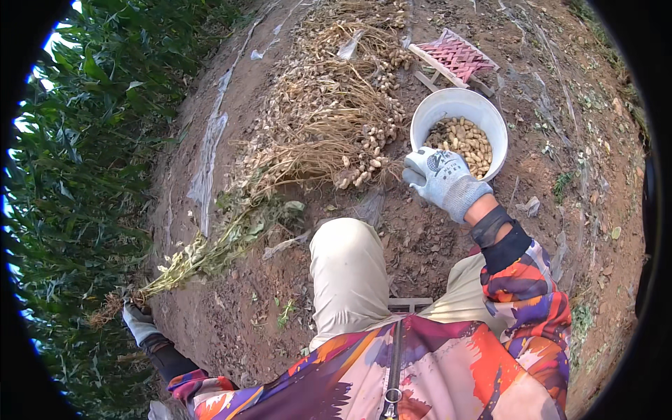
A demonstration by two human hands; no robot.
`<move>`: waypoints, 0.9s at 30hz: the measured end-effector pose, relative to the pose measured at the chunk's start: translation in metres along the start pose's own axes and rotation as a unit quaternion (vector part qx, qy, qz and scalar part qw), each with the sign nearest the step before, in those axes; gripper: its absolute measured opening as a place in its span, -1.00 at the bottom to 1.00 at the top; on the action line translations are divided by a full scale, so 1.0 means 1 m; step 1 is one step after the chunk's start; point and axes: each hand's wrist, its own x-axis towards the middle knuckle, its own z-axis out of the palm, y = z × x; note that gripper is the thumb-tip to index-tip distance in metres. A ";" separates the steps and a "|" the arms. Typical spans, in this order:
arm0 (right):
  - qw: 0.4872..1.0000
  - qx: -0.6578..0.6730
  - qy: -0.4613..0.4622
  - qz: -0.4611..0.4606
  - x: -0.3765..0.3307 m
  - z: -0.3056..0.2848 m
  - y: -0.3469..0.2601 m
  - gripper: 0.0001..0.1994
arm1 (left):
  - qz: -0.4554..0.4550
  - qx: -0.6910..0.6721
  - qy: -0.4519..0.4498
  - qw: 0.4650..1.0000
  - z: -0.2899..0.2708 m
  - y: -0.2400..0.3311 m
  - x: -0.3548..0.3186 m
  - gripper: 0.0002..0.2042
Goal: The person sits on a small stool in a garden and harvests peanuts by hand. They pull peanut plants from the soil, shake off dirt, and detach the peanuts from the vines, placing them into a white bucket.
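Note:
Out at the far left, my left hand [138, 322] in a light work glove is closed round the root end of a pulled peanut plant [183, 269]. Its leafy stems stretch up and right toward the heap. My right hand [442, 176], also gloved, is at the near left rim of a white bucket [494, 119]. Those fingers are curled together, and what they may hold is hidden. Inside the bucket lie many loose peanuts [467, 143]. A long heap of dried peanut plants [329, 119] with pods attached lies left of the bucket.
A low stool with a pink woven seat [458, 54] stands just beyond the bucket. Tall green crop plants [77, 175] line the left side. Torn plastic film [210, 150] lies on the brown soil. My bent knee [346, 259] is between my arms.

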 end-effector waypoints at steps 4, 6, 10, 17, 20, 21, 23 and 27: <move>1.000 -0.008 -0.018 -0.005 0.000 -0.001 0.000 -0.84 | 0.084 -0.067 0.093 0.990 -0.079 -0.013 -0.018 -0.69; 0.999 -0.034 -0.009 -0.028 0.000 -0.001 -0.001 -0.80 | 0.067 -0.049 0.132 0.988 -0.099 0.000 -0.029 -0.69; 0.998 -0.023 -0.033 -0.047 0.000 0.001 -0.003 -0.84 | 0.271 0.049 0.038 0.960 -0.139 0.054 -0.057 -0.70; 0.992 0.001 -0.091 -0.084 0.016 0.021 -0.004 -0.90 | 0.018 -0.071 0.301 0.951 -0.133 0.042 -0.098 -0.61; 0.990 0.002 -0.102 -0.096 0.019 0.029 -0.014 -0.88 | 0.099 0.254 0.369 0.889 -0.225 0.009 -0.089 -0.60; 0.989 -0.002 -0.117 -0.092 0.020 0.030 -0.011 -0.87 | 0.111 0.415 0.377 0.820 -0.237 -0.001 -0.092 -0.60; 0.986 -0.009 -0.146 -0.084 0.021 0.029 -0.009 -0.86 | 0.099 0.639 0.377 0.663 -0.250 -0.019 -0.095 -0.59; 0.983 -0.031 -0.168 -0.074 0.019 0.035 -0.003 -0.87 | 0.082 0.771 0.370 0.511 -0.269 -0.042 -0.120 -0.57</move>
